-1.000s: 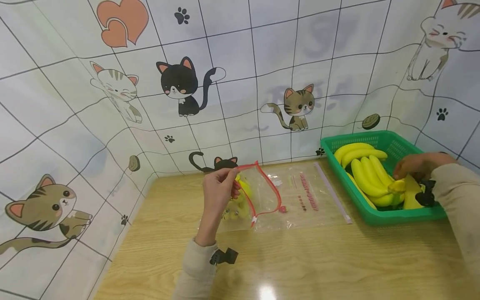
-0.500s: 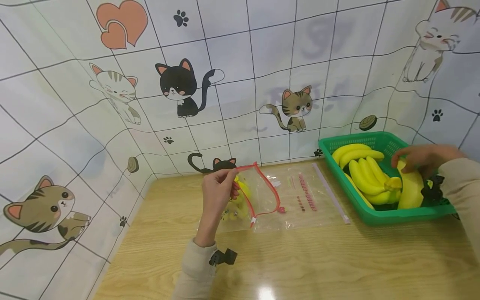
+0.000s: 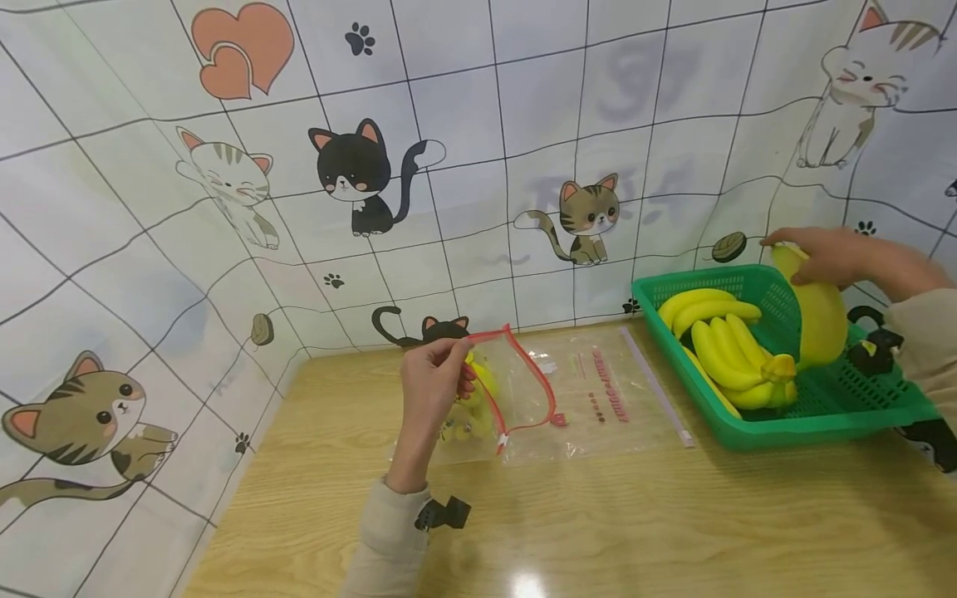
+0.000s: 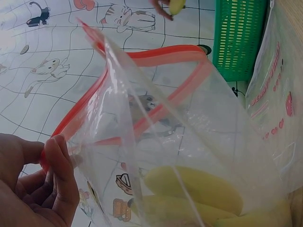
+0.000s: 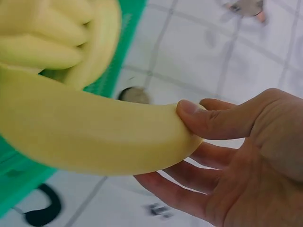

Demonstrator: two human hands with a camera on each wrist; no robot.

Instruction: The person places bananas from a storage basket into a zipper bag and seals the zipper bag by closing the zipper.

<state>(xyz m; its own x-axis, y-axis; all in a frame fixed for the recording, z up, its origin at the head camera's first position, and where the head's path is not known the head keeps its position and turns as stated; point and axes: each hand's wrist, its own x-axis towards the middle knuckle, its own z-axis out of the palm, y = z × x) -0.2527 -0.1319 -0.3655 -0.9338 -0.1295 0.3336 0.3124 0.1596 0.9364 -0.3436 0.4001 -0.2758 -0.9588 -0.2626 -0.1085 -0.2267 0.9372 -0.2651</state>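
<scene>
Cat-print tiled walls behind a wooden bench (image 3: pixel 673 531). Left hand (image 3: pixel 429 378) raised over bench, fingers (image 4: pixel 61 170) pinching red zip rim of bag (image 3: pixel 516 399), mouth held open toward basket; bananas already visible inside bag (image 4: pixel 194 189). Second flat bag (image 3: pixel 613 390) lying on bench beside it, touching. Green basket (image 3: pixel 830 415) at right, bunch (image 3: pixel 728 353) lying inside.

Change noted: right hand (image 3: pixel 837 253), down in basket a second ago, now lifted above its far rim. Fingers (image 5: pixel 218 118) curled round one end of a single banana (image 3: pixel 818 311), thumb on top; fruit hanging free of bunch and clear of basket floor.

Judgement: pick complete, banana separated cleanly. Left hand and bag unmoved over same interval, mouth ready. Remaining: carry across and feed into opening without snagging rim.
</scene>
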